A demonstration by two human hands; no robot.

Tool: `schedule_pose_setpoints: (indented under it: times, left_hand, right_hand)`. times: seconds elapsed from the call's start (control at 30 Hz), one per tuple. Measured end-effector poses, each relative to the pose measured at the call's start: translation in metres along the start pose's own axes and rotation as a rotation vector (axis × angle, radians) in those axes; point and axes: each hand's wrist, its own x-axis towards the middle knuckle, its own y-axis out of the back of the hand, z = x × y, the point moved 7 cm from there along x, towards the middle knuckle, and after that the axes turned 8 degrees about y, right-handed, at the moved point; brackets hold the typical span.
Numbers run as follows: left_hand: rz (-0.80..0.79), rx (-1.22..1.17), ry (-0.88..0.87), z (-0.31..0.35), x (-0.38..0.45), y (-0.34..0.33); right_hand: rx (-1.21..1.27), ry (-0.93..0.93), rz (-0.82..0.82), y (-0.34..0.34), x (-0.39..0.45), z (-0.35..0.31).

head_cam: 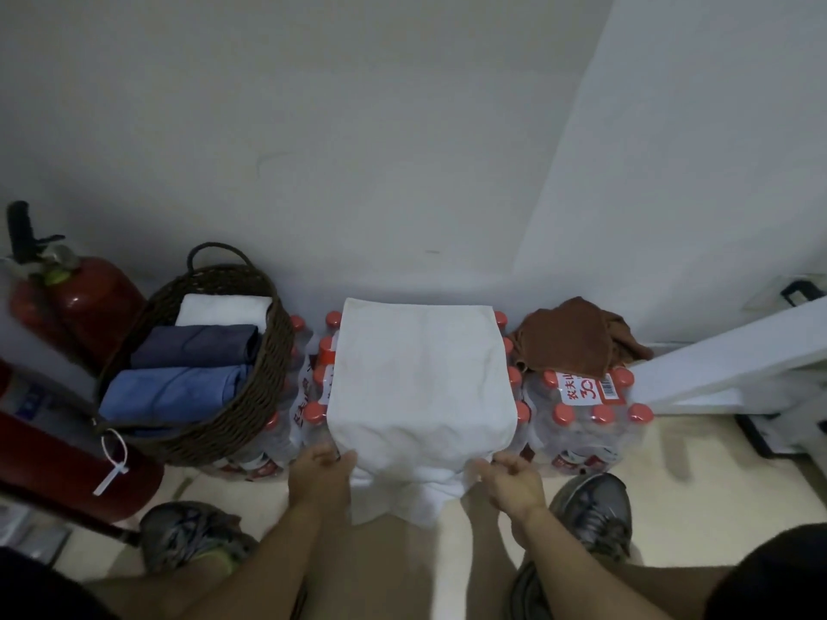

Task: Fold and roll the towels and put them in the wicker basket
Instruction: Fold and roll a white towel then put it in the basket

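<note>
A person crouched before a white terry towel (418,382) spread over shrink-wrapped packs of red-capped water bottles (586,418) set against the wall, its near end hanging over the packs' front edge. The left hand (323,474) pinched the towel's near left corner and the right hand (510,478) gripped the near right corner, fingers curled round the cloth. On the packs' left end stood a dark oval wicker basket (250,396) already holding a white roll (223,308), a dark blue roll (197,344) and a lighter blue roll (174,389); a crumpled brown towel (573,340) waited on the right packs' far edge. A clean fold would likely call for both corners rising level, the cloth kept taut and edges matched before any rolling.
</note>
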Motion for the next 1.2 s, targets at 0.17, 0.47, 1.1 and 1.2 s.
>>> schedule_pose_setpoints:
  times: [0.17, 0.47, 1.1, 1.2]
  left_hand:
    - [-0.014, 0.039, -0.145, 0.011, 0.003, -0.008]
    - [-0.092, 0.133, -0.272, 0.025, 0.001, 0.009]
    - [-0.21, -0.308, -0.146, 0.125, -0.013, 0.029]
    - [0.03, -0.145, -0.22, 0.098, -0.023, 0.026]
  right_hand:
    - [-0.038, 0.008, 0.082, -0.002, 0.015, 0.001]
    - [0.141, -0.121, 0.112, 0.013, 0.012, 0.02]
    - [-0.129, 0.373, 0.336, 0.054, -0.003, -0.152]
    - [-0.237, 0.462, 0.341, 0.041, -0.008, -0.144]
